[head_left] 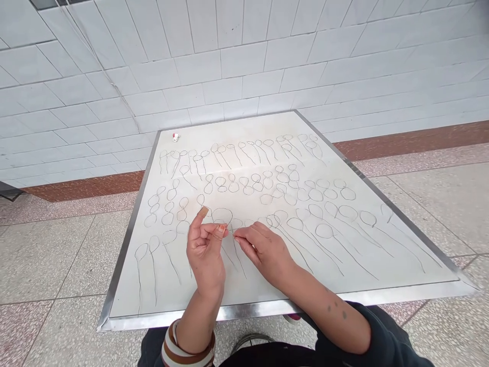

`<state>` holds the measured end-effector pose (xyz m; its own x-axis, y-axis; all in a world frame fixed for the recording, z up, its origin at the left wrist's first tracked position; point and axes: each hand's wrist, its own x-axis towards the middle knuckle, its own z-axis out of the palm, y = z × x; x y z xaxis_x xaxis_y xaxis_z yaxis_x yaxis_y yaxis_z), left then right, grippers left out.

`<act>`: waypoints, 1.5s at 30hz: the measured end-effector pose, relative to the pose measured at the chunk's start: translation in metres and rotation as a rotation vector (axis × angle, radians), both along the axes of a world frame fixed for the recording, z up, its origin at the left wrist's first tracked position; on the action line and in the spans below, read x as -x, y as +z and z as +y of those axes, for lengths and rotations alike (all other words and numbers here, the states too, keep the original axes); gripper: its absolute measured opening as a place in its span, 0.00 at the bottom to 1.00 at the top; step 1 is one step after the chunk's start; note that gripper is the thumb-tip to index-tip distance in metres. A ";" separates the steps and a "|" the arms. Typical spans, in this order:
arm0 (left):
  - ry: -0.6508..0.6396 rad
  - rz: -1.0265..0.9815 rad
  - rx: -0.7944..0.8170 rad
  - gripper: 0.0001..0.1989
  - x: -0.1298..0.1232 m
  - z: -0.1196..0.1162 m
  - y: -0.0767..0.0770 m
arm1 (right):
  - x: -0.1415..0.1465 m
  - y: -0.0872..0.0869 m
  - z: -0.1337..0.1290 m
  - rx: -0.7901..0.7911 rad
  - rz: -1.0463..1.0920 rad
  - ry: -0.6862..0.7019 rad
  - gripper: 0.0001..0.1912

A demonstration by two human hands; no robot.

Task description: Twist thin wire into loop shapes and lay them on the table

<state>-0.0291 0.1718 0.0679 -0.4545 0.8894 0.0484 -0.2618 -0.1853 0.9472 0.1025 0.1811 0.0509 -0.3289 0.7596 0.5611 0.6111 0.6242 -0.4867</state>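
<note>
A thin dark wire (222, 208) bent into a round loop is held up over the front middle of the table (126, 300). My left hand (206, 255), palm turned toward me, pinches it between thumb and a finger, with one fingertip raised. Just to the right, my right hand (267, 252) pinches the wire close to the base of the loop. Only a small gap separates the two sets of fingertips. Around both hands lie more wire loops with long tails, such as the wire loop (325, 231) on the right and the wire loop (141, 251) on the left.
Small figure-eight wire shapes (233, 183) run across the middle of the table, and tailed loops (268, 143) line the back. A small red-and-white object (175, 137) sits at the far left corner. Behind stands a white tiled wall (244, 61). Metal trim (260, 309) edges the tabletop.
</note>
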 end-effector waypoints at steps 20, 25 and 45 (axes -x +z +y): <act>-0.342 0.008 0.064 0.25 -0.007 -0.004 0.003 | -0.022 0.021 0.013 0.733 0.714 0.177 0.19; -0.417 0.045 0.114 0.27 -0.010 -0.001 -0.001 | -0.027 0.021 0.016 0.827 0.711 0.201 0.17; -0.527 0.038 0.129 0.26 -0.010 -0.002 -0.007 | -0.031 0.014 0.024 0.338 0.404 0.036 0.02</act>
